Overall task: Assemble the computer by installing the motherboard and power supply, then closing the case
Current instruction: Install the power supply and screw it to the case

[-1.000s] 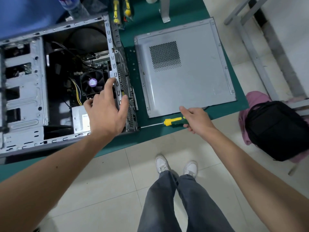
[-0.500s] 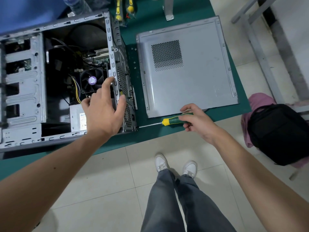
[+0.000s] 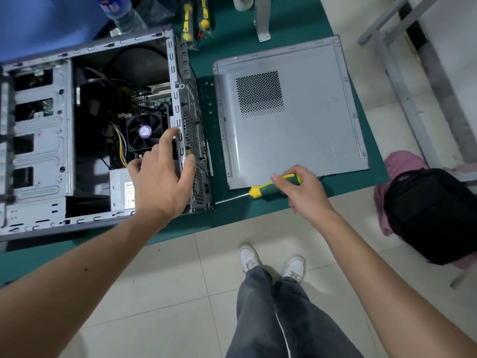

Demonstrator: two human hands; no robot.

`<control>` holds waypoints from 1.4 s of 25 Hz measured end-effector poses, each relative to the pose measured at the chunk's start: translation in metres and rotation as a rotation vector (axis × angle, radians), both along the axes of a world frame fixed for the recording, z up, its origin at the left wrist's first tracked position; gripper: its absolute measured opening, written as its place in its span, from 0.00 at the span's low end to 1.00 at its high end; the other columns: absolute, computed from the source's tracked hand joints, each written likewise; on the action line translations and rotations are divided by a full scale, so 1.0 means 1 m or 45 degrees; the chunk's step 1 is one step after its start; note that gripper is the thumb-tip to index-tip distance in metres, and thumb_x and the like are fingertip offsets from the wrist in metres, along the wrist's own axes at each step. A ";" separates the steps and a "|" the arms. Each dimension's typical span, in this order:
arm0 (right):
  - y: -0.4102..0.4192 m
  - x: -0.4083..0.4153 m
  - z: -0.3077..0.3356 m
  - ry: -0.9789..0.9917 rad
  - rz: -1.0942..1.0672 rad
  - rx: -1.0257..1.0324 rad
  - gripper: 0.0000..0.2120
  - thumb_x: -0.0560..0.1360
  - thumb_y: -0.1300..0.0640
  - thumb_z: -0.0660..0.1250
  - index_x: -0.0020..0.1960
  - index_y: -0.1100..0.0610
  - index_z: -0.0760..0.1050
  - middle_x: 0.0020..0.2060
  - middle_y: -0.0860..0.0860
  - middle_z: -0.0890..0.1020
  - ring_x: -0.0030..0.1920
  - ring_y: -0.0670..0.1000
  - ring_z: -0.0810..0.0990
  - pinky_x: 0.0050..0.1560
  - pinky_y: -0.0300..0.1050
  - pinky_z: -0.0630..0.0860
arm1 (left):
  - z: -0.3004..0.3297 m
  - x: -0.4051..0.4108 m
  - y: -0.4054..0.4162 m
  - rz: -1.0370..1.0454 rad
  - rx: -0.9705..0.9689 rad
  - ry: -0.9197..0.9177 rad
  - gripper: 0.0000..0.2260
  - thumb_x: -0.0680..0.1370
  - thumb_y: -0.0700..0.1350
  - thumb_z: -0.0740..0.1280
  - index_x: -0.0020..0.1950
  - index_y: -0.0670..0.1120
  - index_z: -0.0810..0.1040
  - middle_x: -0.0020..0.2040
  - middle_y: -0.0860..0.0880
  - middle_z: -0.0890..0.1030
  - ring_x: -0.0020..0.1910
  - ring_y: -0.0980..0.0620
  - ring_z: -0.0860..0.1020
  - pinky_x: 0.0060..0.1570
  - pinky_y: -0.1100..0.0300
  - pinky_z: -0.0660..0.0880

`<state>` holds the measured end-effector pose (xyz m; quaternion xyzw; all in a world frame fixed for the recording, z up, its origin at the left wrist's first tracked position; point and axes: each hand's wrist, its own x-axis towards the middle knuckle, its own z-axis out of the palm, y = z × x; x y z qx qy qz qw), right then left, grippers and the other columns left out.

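The left hand (image 3: 161,184) is resting with spread fingers on the rear edge of the open computer case (image 3: 38,151) lying on the green tabletop (image 3: 232,215). The right hand (image 3: 304,192) is gripping a green-and-yellow screwdriver (image 3: 260,191) beside the detached side panel (image 3: 291,112).

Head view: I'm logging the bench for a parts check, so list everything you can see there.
computer case: 1, grey, open, left on the mat
CPU fan: 1, black, inside case
power supply: 1, grey, case's near corner
side panel: 1, grey, flat, right of case
screwdriver: 1, green-yellow, at panel's near edge
water bottle: 1, clear, behind case
backpack: 1, black, far right
mat: 1, green
left hand: on case's rear edge
right hand: grips screwdriver
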<state>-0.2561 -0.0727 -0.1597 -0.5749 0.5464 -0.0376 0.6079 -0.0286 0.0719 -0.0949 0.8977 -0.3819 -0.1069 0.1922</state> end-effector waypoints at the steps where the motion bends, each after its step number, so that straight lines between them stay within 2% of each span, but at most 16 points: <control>1: -0.001 0.002 0.000 0.203 0.088 -0.084 0.19 0.74 0.39 0.67 0.43 0.56 0.76 0.28 0.49 0.80 0.24 0.48 0.76 0.29 0.40 0.69 | 0.000 0.000 0.000 0.001 0.001 0.003 0.20 0.81 0.57 0.56 0.72 0.56 0.61 0.37 0.55 0.73 0.45 0.52 0.71 0.64 0.46 0.60; 2: -0.003 0.001 0.000 0.332 0.165 -0.122 0.23 0.74 0.35 0.64 0.41 0.56 0.76 0.28 0.50 0.81 0.25 0.45 0.77 0.29 0.40 0.68 | -0.001 0.000 0.000 -0.001 0.000 0.001 0.20 0.81 0.57 0.56 0.72 0.56 0.61 0.37 0.55 0.73 0.45 0.52 0.71 0.64 0.45 0.60; 3: -0.005 0.001 0.001 0.325 0.197 -0.091 0.23 0.75 0.35 0.64 0.42 0.56 0.77 0.31 0.50 0.82 0.27 0.43 0.78 0.30 0.40 0.69 | 0.000 0.000 -0.001 -0.002 0.000 -0.003 0.20 0.81 0.57 0.56 0.72 0.56 0.61 0.37 0.55 0.73 0.45 0.52 0.70 0.64 0.45 0.60; 6: -0.010 -0.001 0.003 -0.101 0.027 0.185 0.06 0.76 0.52 0.68 0.51 0.52 0.77 0.40 0.50 0.79 0.31 0.46 0.77 0.35 0.42 0.74 | 0.001 0.001 -0.002 0.001 0.003 -0.002 0.20 0.81 0.57 0.55 0.72 0.56 0.61 0.37 0.55 0.73 0.45 0.52 0.70 0.64 0.46 0.60; 8: -0.006 -0.001 0.003 -0.167 -0.040 0.125 0.03 0.76 0.54 0.69 0.49 0.51 0.77 0.35 0.49 0.77 0.28 0.46 0.76 0.30 0.38 0.72 | 0.001 0.000 -0.001 0.001 0.000 -0.001 0.20 0.81 0.57 0.55 0.72 0.56 0.61 0.38 0.55 0.73 0.45 0.52 0.71 0.65 0.45 0.60; 11: -0.003 0.003 -0.001 0.196 0.041 -0.051 0.18 0.76 0.41 0.65 0.41 0.57 0.73 0.31 0.48 0.77 0.27 0.45 0.81 0.23 0.37 0.67 | 0.000 0.001 -0.001 0.001 0.000 0.008 0.20 0.81 0.57 0.55 0.73 0.56 0.61 0.38 0.55 0.73 0.46 0.52 0.71 0.65 0.46 0.60; 12: -0.003 0.002 -0.003 0.218 0.071 -0.015 0.19 0.76 0.40 0.64 0.41 0.56 0.73 0.32 0.49 0.77 0.27 0.45 0.81 0.23 0.38 0.69 | 0.000 0.001 -0.001 0.002 -0.002 0.006 0.20 0.81 0.57 0.55 0.73 0.56 0.61 0.39 0.55 0.73 0.46 0.52 0.71 0.65 0.46 0.59; 15: -0.006 -0.004 -0.004 -0.098 -0.038 0.272 0.06 0.75 0.52 0.70 0.48 0.51 0.75 0.42 0.51 0.77 0.30 0.46 0.76 0.34 0.42 0.76 | 0.000 0.001 -0.001 0.008 -0.005 0.006 0.20 0.80 0.57 0.55 0.72 0.56 0.61 0.39 0.55 0.73 0.47 0.52 0.71 0.66 0.46 0.59; 17: -0.007 -0.006 -0.004 -0.206 -0.111 0.270 0.05 0.73 0.55 0.72 0.46 0.53 0.77 0.39 0.52 0.79 0.29 0.46 0.75 0.33 0.42 0.76 | 0.000 0.001 -0.001 0.007 -0.008 0.006 0.21 0.80 0.57 0.56 0.73 0.56 0.61 0.39 0.55 0.73 0.47 0.53 0.71 0.66 0.46 0.59; 19: -0.005 -0.005 -0.005 -0.022 -0.051 0.172 0.12 0.73 0.47 0.71 0.43 0.56 0.79 0.31 0.52 0.81 0.24 0.46 0.73 0.27 0.42 0.71 | 0.000 0.001 -0.001 0.005 -0.013 0.008 0.20 0.80 0.57 0.56 0.72 0.56 0.61 0.38 0.57 0.72 0.46 0.53 0.71 0.65 0.47 0.59; 21: -0.002 -0.003 -0.005 0.176 0.057 0.184 0.17 0.75 0.41 0.67 0.42 0.56 0.79 0.29 0.52 0.82 0.21 0.46 0.71 0.25 0.40 0.69 | 0.000 0.002 -0.001 0.006 -0.016 0.003 0.20 0.80 0.57 0.56 0.72 0.56 0.62 0.37 0.57 0.72 0.46 0.53 0.70 0.65 0.48 0.59; 25: -0.001 -0.009 -0.005 -0.092 -0.054 0.277 0.07 0.73 0.53 0.72 0.48 0.53 0.77 0.40 0.51 0.79 0.28 0.46 0.75 0.33 0.41 0.75 | 0.000 0.000 -0.001 0.007 -0.031 0.002 0.20 0.80 0.57 0.56 0.72 0.56 0.62 0.36 0.57 0.71 0.44 0.53 0.70 0.63 0.49 0.59; 27: -0.001 -0.009 -0.004 -0.153 -0.117 0.249 0.07 0.72 0.53 0.74 0.47 0.53 0.79 0.37 0.52 0.81 0.29 0.46 0.76 0.32 0.41 0.76 | 0.000 0.000 -0.001 0.005 -0.027 0.011 0.20 0.80 0.57 0.56 0.72 0.57 0.61 0.36 0.57 0.72 0.44 0.53 0.70 0.64 0.48 0.59; 30: -0.006 -0.002 -0.002 0.189 0.024 0.192 0.19 0.73 0.39 0.68 0.43 0.56 0.79 0.28 0.51 0.82 0.23 0.47 0.73 0.25 0.40 0.68 | 0.000 0.000 0.000 0.006 -0.022 0.010 0.20 0.80 0.57 0.55 0.72 0.57 0.61 0.36 0.57 0.72 0.44 0.53 0.70 0.65 0.46 0.60; 32: -0.012 -0.002 -0.001 0.275 0.132 0.182 0.20 0.73 0.37 0.65 0.44 0.55 0.79 0.28 0.50 0.82 0.22 0.48 0.71 0.26 0.40 0.68 | 0.000 0.000 0.000 0.001 -0.024 0.009 0.20 0.80 0.57 0.55 0.72 0.56 0.61 0.36 0.56 0.72 0.44 0.53 0.70 0.65 0.46 0.60; 35: -0.013 -0.005 -0.002 -0.084 0.074 0.297 0.07 0.74 0.52 0.71 0.51 0.52 0.79 0.40 0.52 0.80 0.30 0.46 0.77 0.36 0.42 0.77 | 0.000 0.001 -0.002 0.005 -0.026 0.013 0.20 0.81 0.57 0.55 0.72 0.56 0.61 0.35 0.56 0.72 0.44 0.53 0.71 0.64 0.46 0.60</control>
